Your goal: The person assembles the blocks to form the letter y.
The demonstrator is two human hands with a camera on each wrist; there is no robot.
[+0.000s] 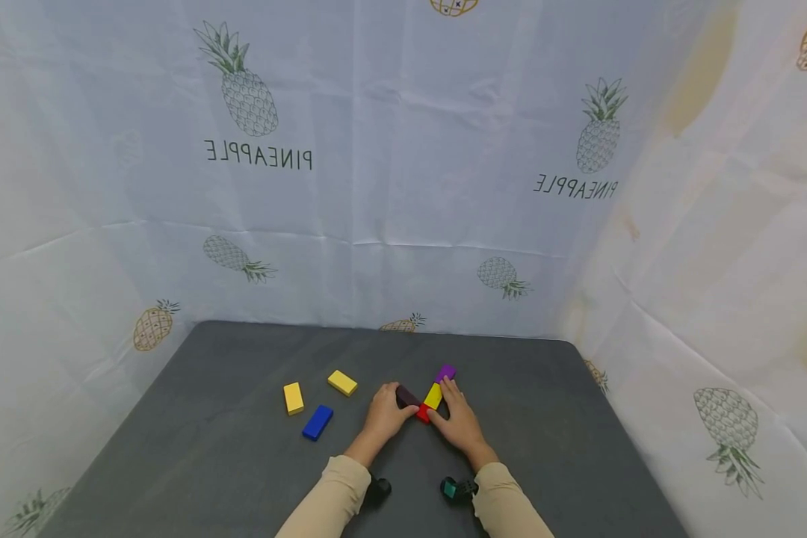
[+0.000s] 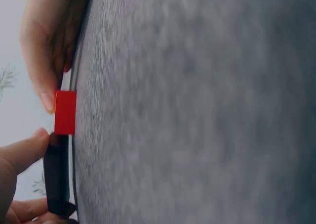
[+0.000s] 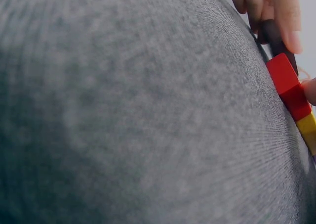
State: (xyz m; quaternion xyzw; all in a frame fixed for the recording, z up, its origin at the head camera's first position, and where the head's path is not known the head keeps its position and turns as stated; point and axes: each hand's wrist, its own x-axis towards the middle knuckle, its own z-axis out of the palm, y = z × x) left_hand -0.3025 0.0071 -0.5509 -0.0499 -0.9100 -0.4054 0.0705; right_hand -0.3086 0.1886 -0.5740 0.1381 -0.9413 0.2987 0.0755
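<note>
The left hand (image 1: 383,415) pinches the dark block (image 1: 407,396) against the red block (image 1: 424,414) on the bench (image 1: 551,441); the right hand (image 1: 462,426) touches the latter, grip unclear. Uneven pushing could skew the adjoining yellow block (image 1: 433,396).

Site: a makeshift tabletop booth, probably for recording; whether home, lab or office lies beyond cannot be told. Pale cloth hangings (image 1: 403,179) screen the far edge and both sides of a dark grey table (image 1: 242,478). Print: pineapple drawings (image 1: 250,103), with lettering (image 1: 258,154) that runs backwards (rather like a household shower curtain). Fold creases (image 1: 403,244) cross the cloth. Dark wrist-worn devices (image 1: 459,490) suggest a recording setup.
</note>
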